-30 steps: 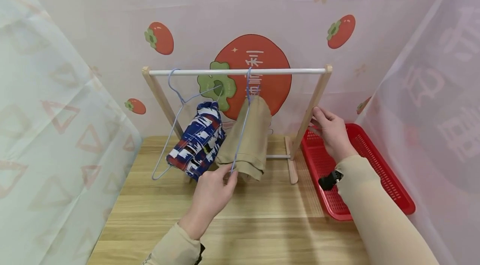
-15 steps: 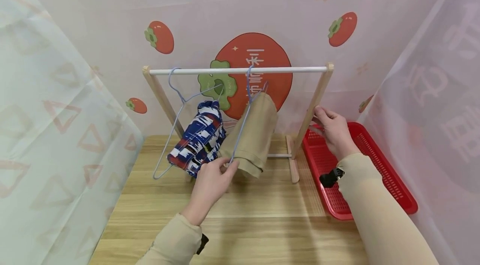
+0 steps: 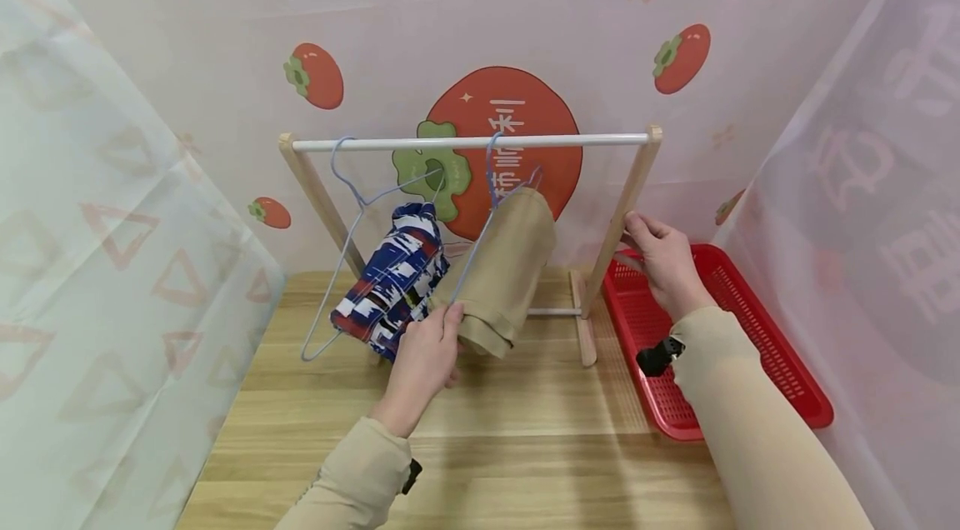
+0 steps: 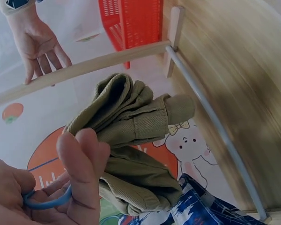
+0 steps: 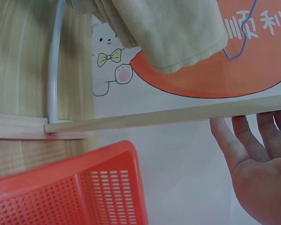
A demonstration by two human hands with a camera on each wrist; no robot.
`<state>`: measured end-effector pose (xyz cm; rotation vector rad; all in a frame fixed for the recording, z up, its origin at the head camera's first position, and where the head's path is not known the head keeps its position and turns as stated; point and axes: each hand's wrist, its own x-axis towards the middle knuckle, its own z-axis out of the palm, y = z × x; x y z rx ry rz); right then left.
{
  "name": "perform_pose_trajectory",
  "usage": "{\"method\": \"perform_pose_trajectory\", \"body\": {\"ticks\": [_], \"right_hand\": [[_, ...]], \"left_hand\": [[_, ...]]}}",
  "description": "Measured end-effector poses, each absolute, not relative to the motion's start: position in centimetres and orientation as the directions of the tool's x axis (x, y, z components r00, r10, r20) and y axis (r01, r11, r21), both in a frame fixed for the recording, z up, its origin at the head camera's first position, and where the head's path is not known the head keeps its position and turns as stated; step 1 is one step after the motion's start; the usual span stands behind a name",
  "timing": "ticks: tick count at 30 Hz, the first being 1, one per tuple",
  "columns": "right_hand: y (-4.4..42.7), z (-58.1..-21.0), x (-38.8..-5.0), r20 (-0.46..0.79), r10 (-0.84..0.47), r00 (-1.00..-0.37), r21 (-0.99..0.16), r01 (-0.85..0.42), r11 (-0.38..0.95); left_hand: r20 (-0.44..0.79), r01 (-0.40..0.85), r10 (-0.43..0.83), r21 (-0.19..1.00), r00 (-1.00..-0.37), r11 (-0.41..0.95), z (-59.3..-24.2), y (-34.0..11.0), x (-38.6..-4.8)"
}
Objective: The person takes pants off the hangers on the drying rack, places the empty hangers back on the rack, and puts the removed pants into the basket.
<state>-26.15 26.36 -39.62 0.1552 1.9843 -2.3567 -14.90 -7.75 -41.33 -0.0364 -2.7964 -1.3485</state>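
Note:
My left hand [image 3: 424, 359] grips the near end of a blue wire hanger [image 3: 472, 257], whose hook sits over the rack's white bar [image 3: 420, 144]. Folded khaki trousers [image 3: 513, 263] are draped over this hanger. In the left wrist view, part of the blue hanger [image 4: 49, 204] shows inside the curled fingers. My right hand [image 3: 664, 263] touches the rack's right wooden post [image 3: 630, 188]; the right wrist view shows its fingertips [image 5: 241, 124] against the post, fingers fairly straight. A second blue hanger [image 3: 330, 297] hangs to the left, carrying a blue, white and red patterned garment [image 3: 397, 272].
A red plastic basket [image 3: 757, 330] stands on the wooden table [image 3: 525, 463], right of the rack and beneath my right forearm. Printed cloth walls [image 3: 202, 55] enclose the back and both sides. The rack's wooden foot [image 3: 585, 338] rests on the table.
My left hand has shifted slightly up and left with the near end of its hanger. The trousers now tilt more, their far end swung right. My right hand stays at the post.

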Motion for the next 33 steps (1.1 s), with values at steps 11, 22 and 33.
{"method": "perform_pose_trajectory", "body": {"ticks": [11,22,33], "right_hand": [[26.08,-39.39,-26.0,-0.089,0.032,-0.995,-0.985,0.084,-0.148],[26.24,-39.63,-26.03,-0.09,0.037,-0.995,-0.989,0.085,-0.123],[26.23,-39.75,-25.99,-0.085,0.04,-0.996,-0.991,0.08,-0.107]], "left_hand": [[0.277,0.179,-0.019,0.672,-0.961,0.719,-42.02,-8.14,-15.13],[0.355,0.261,0.044,0.591,-0.934,0.763,-42.03,-8.35,-15.45],[0.382,0.276,0.057,0.55,-0.923,0.788,-41.96,-8.26,-15.47]]}}
